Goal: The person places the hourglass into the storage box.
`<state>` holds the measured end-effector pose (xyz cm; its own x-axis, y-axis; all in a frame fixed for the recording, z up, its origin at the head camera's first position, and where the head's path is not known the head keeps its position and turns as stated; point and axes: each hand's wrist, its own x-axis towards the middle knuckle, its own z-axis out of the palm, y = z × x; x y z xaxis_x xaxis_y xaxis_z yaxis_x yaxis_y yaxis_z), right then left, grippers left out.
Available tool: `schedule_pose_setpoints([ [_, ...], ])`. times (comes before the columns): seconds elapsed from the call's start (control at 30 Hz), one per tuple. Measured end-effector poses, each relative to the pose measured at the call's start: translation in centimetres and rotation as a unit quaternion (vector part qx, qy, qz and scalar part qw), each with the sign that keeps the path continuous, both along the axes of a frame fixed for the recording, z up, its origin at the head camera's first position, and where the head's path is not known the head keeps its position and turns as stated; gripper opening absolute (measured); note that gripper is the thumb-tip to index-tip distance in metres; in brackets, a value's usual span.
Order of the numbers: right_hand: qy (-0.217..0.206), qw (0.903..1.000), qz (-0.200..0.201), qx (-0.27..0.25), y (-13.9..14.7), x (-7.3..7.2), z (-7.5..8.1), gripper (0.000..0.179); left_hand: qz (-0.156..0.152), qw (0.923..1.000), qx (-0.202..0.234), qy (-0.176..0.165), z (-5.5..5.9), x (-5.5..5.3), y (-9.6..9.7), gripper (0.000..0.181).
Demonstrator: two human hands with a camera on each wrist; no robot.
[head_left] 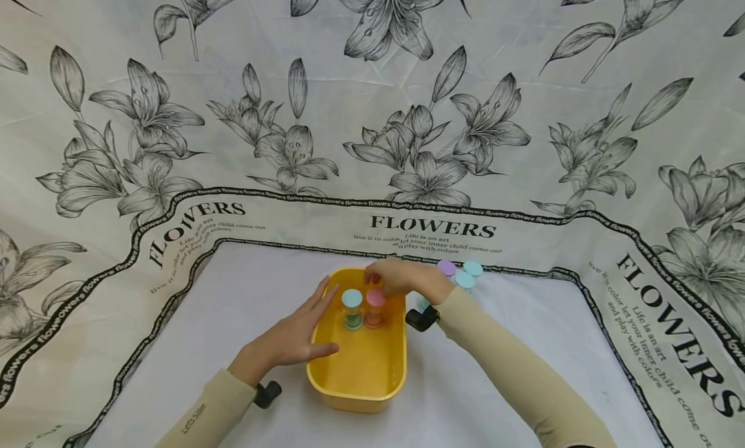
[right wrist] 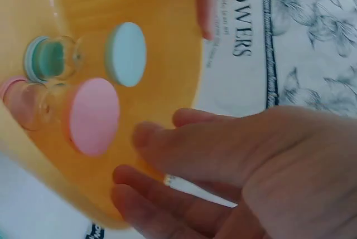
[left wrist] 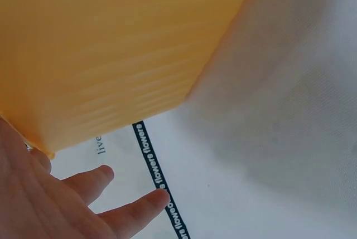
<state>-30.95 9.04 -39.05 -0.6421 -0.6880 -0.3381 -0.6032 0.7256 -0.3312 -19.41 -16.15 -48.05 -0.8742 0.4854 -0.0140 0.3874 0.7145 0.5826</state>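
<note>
Inside a yellow plastic bin point(head_left: 355, 370) stand two small sand timers, upright and side by side. One sand timer has a light blue cap and green sand point(head_left: 352, 299); the other sand timer has a pink cap and pink sand point(head_left: 375, 298). My left hand point(head_left: 293, 335) lies along the bin's left rim, fingers spread. Over the far right part of the bin hovers my right hand point(head_left: 398, 277), just beyond the pink timer. The right wrist view shows its thumb and fingers point(right wrist: 148, 136) bent loosely and apart, nothing between them, close to the pink cap point(right wrist: 95, 116).
Right of the bin, partly behind my right forearm, several more sand timers stand together, among them a purple-capped timer point(head_left: 447, 267) and a light blue-capped timer point(head_left: 473, 268). A white cloth point(head_left: 233, 306) with a flower-printed border covers the table and rises behind it.
</note>
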Motion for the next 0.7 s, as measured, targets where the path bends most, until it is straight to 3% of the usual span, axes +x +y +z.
schedule_pose_setpoints([
  [0.17, 0.004, 0.9951, -0.012, -0.098, 2.8, -0.5, 1.4, 0.031, 0.003, 1.0000, 0.000, 0.001, -0.1, 0.1, 0.0, 0.106],
  [0.37, 0.047, 0.9831, -0.082, -0.156, 7.8, -1.7, 1.7, 0.029, 0.010, 0.9999, -0.004, 0.003, -0.3, 0.2, -0.1, 0.106],
  [0.5, 0.087, 0.9777, -0.123, -0.146, 11.2, -2.5, 0.5, 0.034, 0.010, 0.9999, -0.005, 0.000, -0.3, 0.3, -0.1, 0.106],
  [0.7, 0.112, 0.9681, -0.176, -0.138, 15.5, -3.8, -2.3, 0.046, 0.001, 1.0000, -0.004, 0.002, -0.2, 0.1, 0.1, 0.106],
])
